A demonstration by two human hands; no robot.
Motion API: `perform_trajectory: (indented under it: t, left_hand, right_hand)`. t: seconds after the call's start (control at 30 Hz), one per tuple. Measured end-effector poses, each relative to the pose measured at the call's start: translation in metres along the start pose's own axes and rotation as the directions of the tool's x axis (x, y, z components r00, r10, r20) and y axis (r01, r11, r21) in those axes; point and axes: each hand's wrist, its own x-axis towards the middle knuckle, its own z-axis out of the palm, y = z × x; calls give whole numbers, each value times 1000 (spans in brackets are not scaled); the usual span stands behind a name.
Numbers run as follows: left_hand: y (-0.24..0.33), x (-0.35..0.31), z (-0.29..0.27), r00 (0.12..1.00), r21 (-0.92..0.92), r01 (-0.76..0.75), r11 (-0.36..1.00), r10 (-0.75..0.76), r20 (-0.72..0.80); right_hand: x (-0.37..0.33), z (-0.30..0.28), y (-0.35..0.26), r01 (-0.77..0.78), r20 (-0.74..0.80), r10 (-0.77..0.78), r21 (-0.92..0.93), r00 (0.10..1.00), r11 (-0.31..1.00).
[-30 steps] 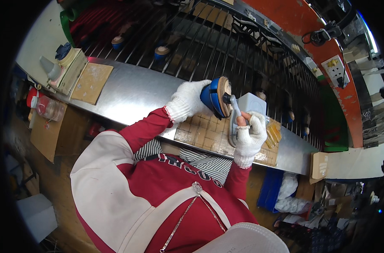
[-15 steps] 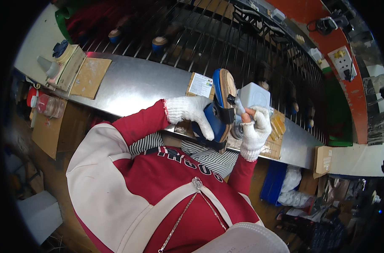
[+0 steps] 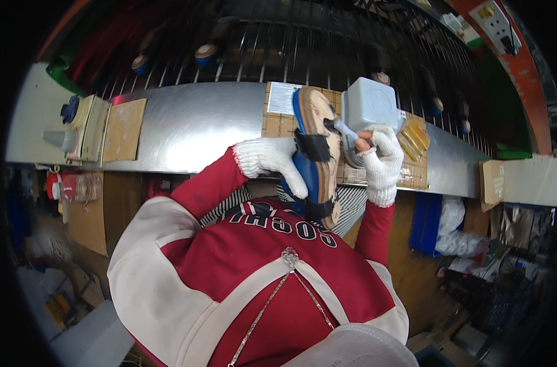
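Note:
A blue shoe last with a sandal upper on it [image 3: 331, 144] stands nearly upright before me, tan underside turned to the right. Dark straps wrap over that underside. My left hand [image 3: 277, 164], in a white glove, is closed round the last's blue side; its other fingers are hidden behind. In my right hand [image 3: 382, 164], gloved with bare fingertips, is a pale-handled brush [image 3: 348, 131]. The brush's dark tip touches or nearly touches the underside by the upper strap. A grey-white square container [image 3: 370, 104] stands just beyond my right hand.
A metal bench [image 3: 193, 122] crosses in front, with a cardboard sheet [image 3: 272, 127] under the container. Behind runs a rod conveyor [image 3: 254, 55] carrying more blue lasts [image 3: 206, 55]. A yellowish translucent block [image 3: 414, 140] lies right; a cardboard piece [image 3: 124, 129] lies left.
My view has turned, so the bench lies more level. The last has tipped to show more of its underside. Both hands keep their holds, the brush staying by the upper strap.

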Motion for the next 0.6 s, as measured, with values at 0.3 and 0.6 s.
perform_trajectory:
  t: [0.3,0.6]
  left_hand:
    - [-30,-2,-22,854,-436,-467,770,265,-447]
    - [-59,8,-46,810,-629,-582,515,299,-505]
  right_hand:
    - [-76,-59,42,-209,-194,105,-663,975,719]
    - [-69,-62,40,-29,-44,-35,-936,998,351]
